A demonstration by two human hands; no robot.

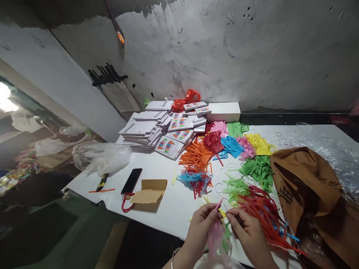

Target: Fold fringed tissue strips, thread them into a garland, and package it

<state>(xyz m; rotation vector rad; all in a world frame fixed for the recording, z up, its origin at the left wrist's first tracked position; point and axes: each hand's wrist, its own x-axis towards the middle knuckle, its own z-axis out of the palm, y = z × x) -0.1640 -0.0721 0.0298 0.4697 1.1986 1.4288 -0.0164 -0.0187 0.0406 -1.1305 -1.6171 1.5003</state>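
Observation:
My left hand [199, 226] is closed around a pink paper tassel [214, 236]; its twisted tip pokes up between thumb and forefinger and the strips hang down below. Close beside it, my right hand [248, 228] pinches finger against thumb on what looks like a thin white string [225, 206]. Green strips [226, 239] hang or lie behind the pink ones. Just beyond the hands lie a light green tassel [235, 188], a loose white string loop [220, 188] and a bundle of red tassels [262, 211] with some blue strips.
Orange [195, 155], blue [232, 145], green [257, 168] and yellow tassels [257, 143] lie farther back. Stacked printed cards [143, 129] stand near the wall. Left are a phone [131, 181], brown cardboard [150, 192] and a cutter [101, 183]. Brown cloth [308, 179] covers the right side.

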